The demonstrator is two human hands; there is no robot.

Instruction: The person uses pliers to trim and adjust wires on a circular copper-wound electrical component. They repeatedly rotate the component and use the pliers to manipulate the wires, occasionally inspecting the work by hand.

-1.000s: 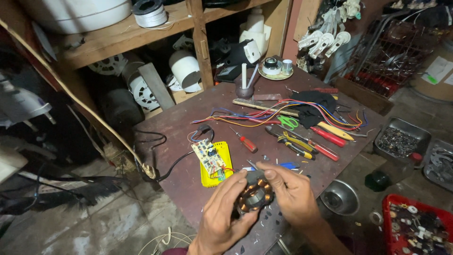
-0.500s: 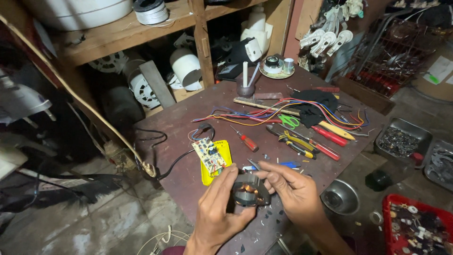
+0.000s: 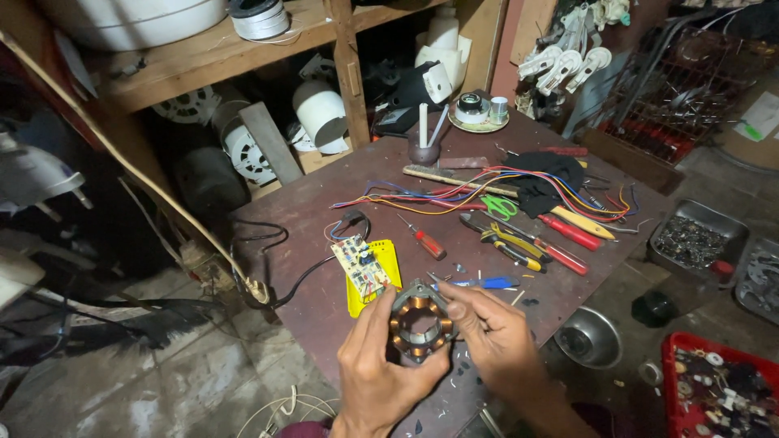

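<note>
At the lower middle of the frame, both hands hold a motor stator (image 3: 419,327) over the near edge of the surface (image 3: 308,268), the left hand (image 3: 381,373) below and left of it, the right hand (image 3: 491,328) to its right. Just above and left of the stator lies a circuit board (image 3: 361,268). A small screwdriver (image 3: 423,238) lies above it, with pliers (image 3: 503,242) and a bundle of wires (image 3: 454,195) further right and higher. A metal bowl (image 3: 588,341) sits at lower right, a shelf (image 3: 203,57) across the upper left.

A dark brown workbench (image 3: 308,219) carries screwdrivers (image 3: 423,238), pliers (image 3: 503,243), and wires (image 3: 422,197).
</note>
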